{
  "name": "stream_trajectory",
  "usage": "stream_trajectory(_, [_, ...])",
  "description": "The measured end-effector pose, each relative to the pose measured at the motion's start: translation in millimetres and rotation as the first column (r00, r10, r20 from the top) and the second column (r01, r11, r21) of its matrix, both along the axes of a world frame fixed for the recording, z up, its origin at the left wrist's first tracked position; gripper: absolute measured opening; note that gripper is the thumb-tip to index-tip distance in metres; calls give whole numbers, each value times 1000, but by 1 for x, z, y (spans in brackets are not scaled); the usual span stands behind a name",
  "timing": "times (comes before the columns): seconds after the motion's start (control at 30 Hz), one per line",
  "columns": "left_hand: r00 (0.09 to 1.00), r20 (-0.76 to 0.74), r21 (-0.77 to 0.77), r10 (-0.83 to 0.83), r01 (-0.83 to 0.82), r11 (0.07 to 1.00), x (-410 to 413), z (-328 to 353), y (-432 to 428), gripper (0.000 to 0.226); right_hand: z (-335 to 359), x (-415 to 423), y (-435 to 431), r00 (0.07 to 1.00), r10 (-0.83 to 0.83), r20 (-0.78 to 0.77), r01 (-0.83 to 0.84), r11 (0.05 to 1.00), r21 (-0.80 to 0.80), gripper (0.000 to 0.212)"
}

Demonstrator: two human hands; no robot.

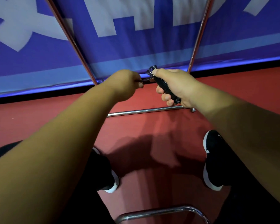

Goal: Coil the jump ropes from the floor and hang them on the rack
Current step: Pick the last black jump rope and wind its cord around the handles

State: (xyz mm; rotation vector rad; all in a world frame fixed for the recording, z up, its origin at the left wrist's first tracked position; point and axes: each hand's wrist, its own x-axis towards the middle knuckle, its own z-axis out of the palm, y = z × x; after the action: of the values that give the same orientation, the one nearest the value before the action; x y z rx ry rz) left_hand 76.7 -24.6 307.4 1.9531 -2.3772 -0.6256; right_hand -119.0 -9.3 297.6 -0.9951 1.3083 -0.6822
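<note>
— What is the room showing, starting at the left?

— A blue fabric banner with large white lettering (136, 50) is stretching across the far side, and a red matte floor (39, 123) is running from it toward the near side. A chrome tube rack (71, 39) is standing in front of the banner. One upright is slanting up on the left and another on the right, with a bar lying on the floor between them.

— And the hands?

— The left hand (128, 83) is clenching its fingers round a thin black cord (145, 79). Just to its right, that cord is looping out of the far end of a black ribbed jump rope handle (166, 88). The right hand (176, 86) is grasping the handle, with the thumb lying along the top. Both are hanging above the floor between the uprights.

— Anything nearer?

— Two black shoes with white soles (212, 159) are standing well apart on the floor, and a curved chrome bar (160, 212) is crossing the near edge.
</note>
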Motion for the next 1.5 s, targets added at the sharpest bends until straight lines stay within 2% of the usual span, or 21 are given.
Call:
stream_trajectory(0.1, [997,79,-87,-26,33,996,-6,-11,3,33,2,1,-1,992,-111,53,110,994,14,27])
stream_trajectory(0.2, [991,133,-100,-22,36,994,-3,-20,6,27,0,3,-2,974,-211,76,209,977,45,29])
stream_trajectory(0.33, [997,71,-18,19,-18,1000,1,-21,0,24,-2,6,-1,945,-307,108,294,948,123,30])
stream_trajectory(0.47, [991,106,-7,76,-76,997,5,-13,-3,29,2,2,-7,903,-411,123,389,906,166,25])
stream_trajectory(0.53, [986,60,-29,153,-151,988,9,-9,-4,25,3,-4,-11,880,-460,120,434,880,194,22])
stream_trajectory(0.6, [959,-31,-41,282,-283,958,12,-5,-4,27,3,-10,-13,869,-482,110,452,865,216,19])
stream_trajectory(0.73, [838,-191,-86,511,-533,842,15,1,-3,24,2,-14,-13,858,-505,89,472,846,249,18])
stream_trajectory(0.87, [822,-92,-296,562,-561,773,10,4,-2,21,0,-16,-15,831,-551,75,516,814,266,17])
stream_trajectory(0.97, [810,-254,-358,529,-587,727,9,5,-3,20,-2,-18,-16,809,-582,88,538,791,290,17])
stream_trajectory(1.07, [889,-356,-464,289,-437,771,16,3,-10,29,-4,-23,-18,781,-614,109,564,770,298,18])
stream_trajectory(1.13, [841,-494,-347,220,-423,837,18,6,-16,30,-3,-26,-20,798,-591,119,543,791,282,18])
stream_trajectory(1.17, [749,-615,-200,245,-449,871,19,8,-18,29,-3,-27,-20,815,-565,128,521,811,267,18])
stream_trajectory(1.2, [610,-727,-6,316,-466,885,21,13,-19,31,-2,-27,-19,832,-538,136,497,831,248,19])
stream_trajectory(1.27, [349,-788,396,508,-345,851,25,23,-19,57,-3,-25,-17,870,-475,128,449,873,190,22])
stream_trajectory(1.3, [261,-783,503,564,-266,822,28,26,-19,71,-4,-24,-16,891,-441,113,423,894,151,23])
stream_trajectory(1.33, [185,-791,544,584,-225,808,30,27,-19,76,-4,-22,-16,907,-410,99,398,910,115,24])
stream_trajectory(1.37, [125,-807,547,578,-212,810,30,27,-19,70,-4,-20,-15,918,-388,88,381,921,86,24])
stream_trajectory(1.4, [113,-826,522,553,-220,824,30,27,-17,61,-3,-19,-15,923,-375,81,371,927,64,24])
stream_trajectory(1.43, [148,-842,483,519,-223,847,29,27,-15,53,-3,-18,-15,926,-370,75,368,929,48,24])
stream_trajectory(1.5, [291,-860,380,419,-181,907,30,29,-11,40,-4,-18,-15,919,-389,61,387,921,40,23])
